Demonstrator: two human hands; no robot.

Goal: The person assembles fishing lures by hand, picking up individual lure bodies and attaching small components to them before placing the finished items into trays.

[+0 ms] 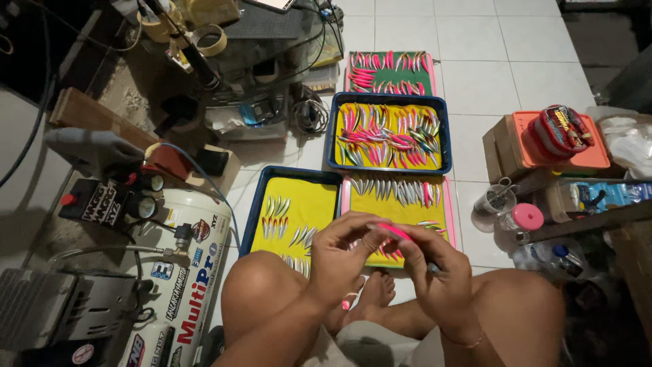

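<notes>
I sit cross-legged on a white tiled floor. My left hand and my right hand meet over my feet, both pinching a small pink fishing lure between the fingertips. Right in front of my hands lies a blue tray with a yellow mat and several slim lures. Beside it on the right is a pink tray with more silver and pink lures.
Farther out sit another blue tray packed with painted lures and a green mat with pink ones. A white air compressor tank stands at my left knee. An orange box, cups and bottles crowd the right.
</notes>
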